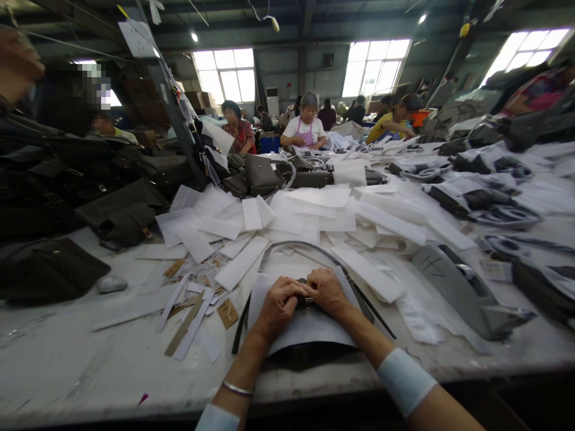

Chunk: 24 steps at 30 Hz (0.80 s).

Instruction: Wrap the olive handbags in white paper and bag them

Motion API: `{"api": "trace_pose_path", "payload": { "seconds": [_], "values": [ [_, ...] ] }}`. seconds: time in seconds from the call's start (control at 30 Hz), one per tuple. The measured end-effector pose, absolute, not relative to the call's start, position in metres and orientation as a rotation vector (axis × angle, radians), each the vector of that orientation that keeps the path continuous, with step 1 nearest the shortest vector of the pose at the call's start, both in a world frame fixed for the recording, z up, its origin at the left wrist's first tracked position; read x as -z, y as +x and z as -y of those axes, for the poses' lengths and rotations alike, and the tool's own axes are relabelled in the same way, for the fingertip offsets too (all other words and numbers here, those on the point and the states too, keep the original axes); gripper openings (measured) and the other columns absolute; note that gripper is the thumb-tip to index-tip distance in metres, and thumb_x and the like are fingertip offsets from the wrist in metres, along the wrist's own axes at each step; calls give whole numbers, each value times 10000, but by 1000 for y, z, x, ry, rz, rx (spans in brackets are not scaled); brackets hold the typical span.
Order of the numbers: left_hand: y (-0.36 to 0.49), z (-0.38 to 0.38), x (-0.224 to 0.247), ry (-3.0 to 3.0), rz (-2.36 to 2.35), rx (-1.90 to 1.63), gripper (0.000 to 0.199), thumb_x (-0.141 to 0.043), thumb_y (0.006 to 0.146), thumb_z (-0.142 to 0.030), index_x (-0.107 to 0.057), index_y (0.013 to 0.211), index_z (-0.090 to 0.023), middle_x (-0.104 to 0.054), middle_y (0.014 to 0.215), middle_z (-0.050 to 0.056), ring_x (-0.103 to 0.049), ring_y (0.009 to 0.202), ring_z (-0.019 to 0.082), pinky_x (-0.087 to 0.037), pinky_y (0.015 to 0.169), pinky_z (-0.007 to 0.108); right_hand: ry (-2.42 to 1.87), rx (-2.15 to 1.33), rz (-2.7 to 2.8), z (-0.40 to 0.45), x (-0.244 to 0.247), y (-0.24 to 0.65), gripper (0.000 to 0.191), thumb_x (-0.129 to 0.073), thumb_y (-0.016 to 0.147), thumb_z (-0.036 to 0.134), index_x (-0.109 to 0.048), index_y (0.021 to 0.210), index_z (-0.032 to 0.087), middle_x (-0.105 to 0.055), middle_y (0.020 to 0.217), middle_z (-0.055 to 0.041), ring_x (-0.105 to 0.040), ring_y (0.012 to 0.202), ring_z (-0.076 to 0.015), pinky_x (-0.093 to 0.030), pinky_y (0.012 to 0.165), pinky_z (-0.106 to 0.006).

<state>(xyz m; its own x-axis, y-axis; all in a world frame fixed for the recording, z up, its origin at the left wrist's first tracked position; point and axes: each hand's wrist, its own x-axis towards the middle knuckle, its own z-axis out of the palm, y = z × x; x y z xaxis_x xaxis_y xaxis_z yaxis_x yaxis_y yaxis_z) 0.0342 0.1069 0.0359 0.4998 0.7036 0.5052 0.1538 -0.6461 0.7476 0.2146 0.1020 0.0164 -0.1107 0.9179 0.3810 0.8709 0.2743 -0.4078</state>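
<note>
Meeting over the middle of a dark handbag (305, 357), the left hand (282, 302) and right hand (327, 292) work with bent fingers at a dark fastening (309, 300) with a bit of bright metal. The fingertips hide the contact, so I cannot tell whether either hand truly grips it. The bag lies at the near edge of the bench (112, 371); take it as the dial's centre, 12 pointing away from the person.

The covering looks partly done: a white sheet (309, 335) lies across the bag's front, and the handle (305, 243), arching at 12, carries a greyish wrap. Dark surface shows below the sheet at 6, and bare strap ends stick out at 4 and 8, so some covering may be left.

A heap of white sheets (305, 209) crowds the handle at 12, leaving little room that way. At 9, near the left forearm, lie a brown tag (227, 313) and loose strips (191, 326) that could snag. What looks like a grey tape dispenser (449, 281) sits at 3, with more paper between. Dark bags (49, 269) pile up toward 9 and 10, wrapped bags (489, 200) at 2; a co-worker in a pink apron (307, 137) sits beyond at 12.
</note>
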Motion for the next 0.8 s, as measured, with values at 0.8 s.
{"api": "trace_pose_path", "payload": {
  "seconds": [0.8],
  "values": [
    [17, -58, -65, 2582, -903, -402, 365, -590, 926, -407, -626, 1256, -254, -606, 1357, 46, -557, 1266, 211, -436, 1086, 349, -1643, -169, 1951, -98, -24, 212, 302, -671, 863, 357, -607, 618, 192, -620, 675, -8, -523, 709, -167, -318, 745, -310]
  ]
}}
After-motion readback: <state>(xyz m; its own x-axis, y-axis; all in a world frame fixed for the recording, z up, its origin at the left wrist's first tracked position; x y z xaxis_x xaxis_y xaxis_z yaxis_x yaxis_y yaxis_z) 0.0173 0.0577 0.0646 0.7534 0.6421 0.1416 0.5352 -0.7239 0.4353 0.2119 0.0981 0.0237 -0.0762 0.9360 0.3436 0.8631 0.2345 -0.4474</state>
